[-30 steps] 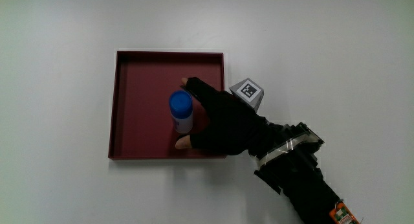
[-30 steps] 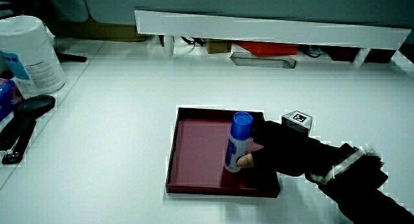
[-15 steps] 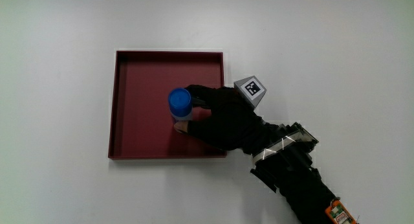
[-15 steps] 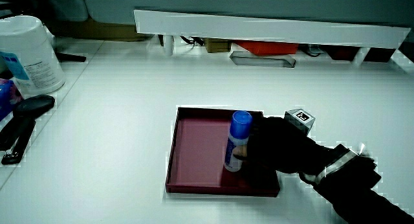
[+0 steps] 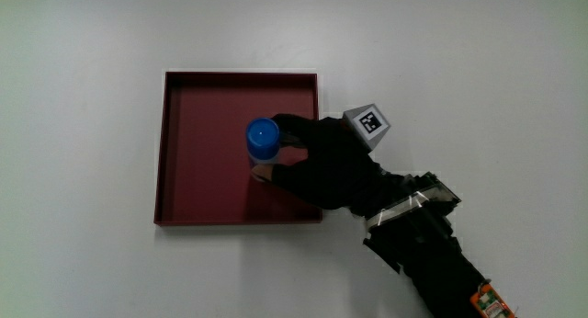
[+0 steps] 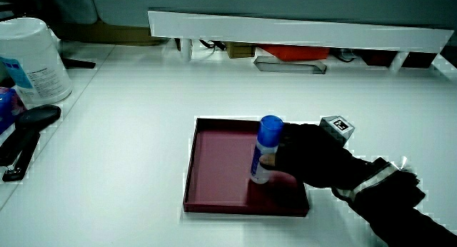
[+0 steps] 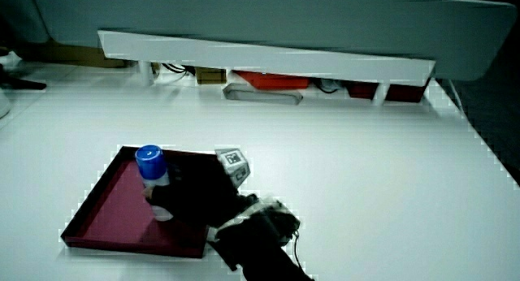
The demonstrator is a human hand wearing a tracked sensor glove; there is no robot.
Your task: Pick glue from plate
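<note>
In the main view, near the frame's centre, the hand (image 5: 326, 166) has closed since a second ago: fingers then spread beside the glue (image 5: 262, 139) now wrap its pale barrel, so mostly its round blue cap shows above the plate (image 5: 239, 74). The grasp looks made; lifting remains. In a side view the glue (image 6: 265, 150), a smooth plastic cylinder, stands straighter than before in the hand (image 6: 314, 161), over the plate's (image 6: 214, 161) matte maroon floor; whether its base has left the floor I cannot tell. In a side view the glue (image 7: 152, 171) stands upright against the hand (image 7: 199, 200), inside the square, shallow, low-walled plate (image 7: 106, 212).
</note>
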